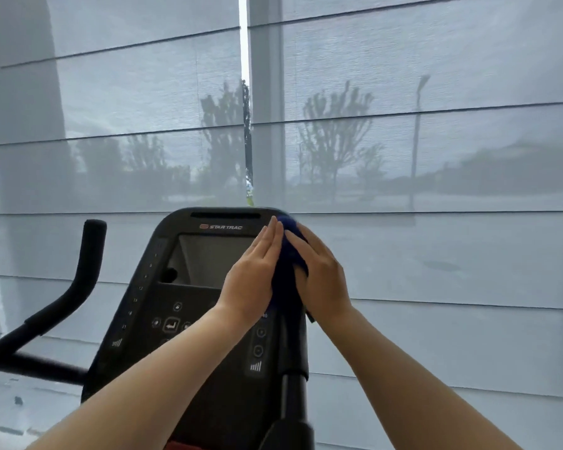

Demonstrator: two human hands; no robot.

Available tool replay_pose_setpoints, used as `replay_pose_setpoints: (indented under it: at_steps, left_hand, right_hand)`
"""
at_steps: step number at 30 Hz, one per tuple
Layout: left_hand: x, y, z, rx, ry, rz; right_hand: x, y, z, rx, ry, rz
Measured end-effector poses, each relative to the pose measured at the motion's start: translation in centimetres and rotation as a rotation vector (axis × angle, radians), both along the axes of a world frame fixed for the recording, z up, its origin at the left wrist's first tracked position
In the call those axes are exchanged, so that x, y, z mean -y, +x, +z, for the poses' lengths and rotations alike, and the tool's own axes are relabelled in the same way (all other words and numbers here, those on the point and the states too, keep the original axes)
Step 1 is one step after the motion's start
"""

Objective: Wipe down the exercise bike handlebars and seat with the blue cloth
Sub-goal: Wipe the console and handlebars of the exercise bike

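Head view: both hands raised before bike console (189,306). Blue cloth (288,271) pressed between two palms, over right handlebar upright (294,384). Left hand (252,271) flat, fingers straight and together, against cloth. Right hand (319,271) curved around cloth. Left handlebar (78,284) bare, well apart. Grey window blinds (436,92) behind.

blinds (403,76): sheer grey, lowered, cover whole window | gap (243,43): bright vertical slit between two panels | outside, through fabric: trees (335,134), lamp post (416,138), low building (514,170), all dim silhouettes
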State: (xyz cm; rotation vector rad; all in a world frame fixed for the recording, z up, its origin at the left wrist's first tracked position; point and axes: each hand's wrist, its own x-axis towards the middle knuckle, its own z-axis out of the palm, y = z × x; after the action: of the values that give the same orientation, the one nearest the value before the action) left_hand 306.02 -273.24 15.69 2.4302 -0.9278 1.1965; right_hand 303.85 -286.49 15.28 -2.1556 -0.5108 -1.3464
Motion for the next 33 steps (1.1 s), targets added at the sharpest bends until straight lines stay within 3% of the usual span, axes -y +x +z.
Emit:
replay_pose_setpoints:
  at_steps: [7, 13, 23, 28, 33]
  left_hand:
    - [-0.2, 0.2, -1.0, 0.079, -0.045, -0.037]
    - [-0.5, -0.6, -2.1, 0.032, -0.056, -0.099]
    - [-2.0, -3.5, -6.7, -0.181, 0.006, -0.192]
    - [-2.8, -5.0, -5.8, -0.366, 0.051, -0.200]
    - [-4.1, -7.1, -3.8, -0.412, 0.132, -0.258]
  right_hand:
    - [-0.1, 0.5, -1.4, 0.061, 0.060, 0.041]
    - [-0.4, -0.5, -2.4, 0.024, 0.079, -0.003]
    - [-0.3, -4.8, -6.2, -0.254, -0.001, -0.071]
    - [-0.2, -7.0, -6.0, -0.413, -0.025, -0.043]
    - [-0.1, -8.9, -4.6, -0.488, -0.108, 0.006]
